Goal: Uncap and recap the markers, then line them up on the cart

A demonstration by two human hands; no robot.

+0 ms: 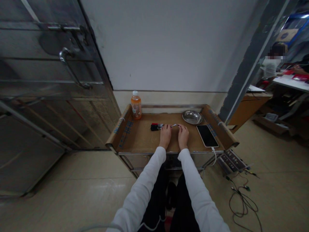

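On the cardboard-lined top of a small cart, my left hand [165, 136] is closed over a small bundle of thin black and red pieces [155, 127], which sticks out to its left. Their exact kind is too small to make out. Beside it, my right hand [183, 136] has its fingers pinched together at the thin, pale end [174, 125] that reaches across from the left hand. Much of the bundle is hidden under my left fingers. A shallow round metal dish [192, 117] lies beyond my right hand, and a phone [207, 136] to its right.
A bottle of orange drink [136, 106] stands at the cart's back left corner. Raised cardboard sides [218, 125] edge the cart. A white cable [214, 156] hangs from the phone. Cables [241, 199] and a power strip [233, 161] lie on the floor. Another person [271, 66] sits far right.
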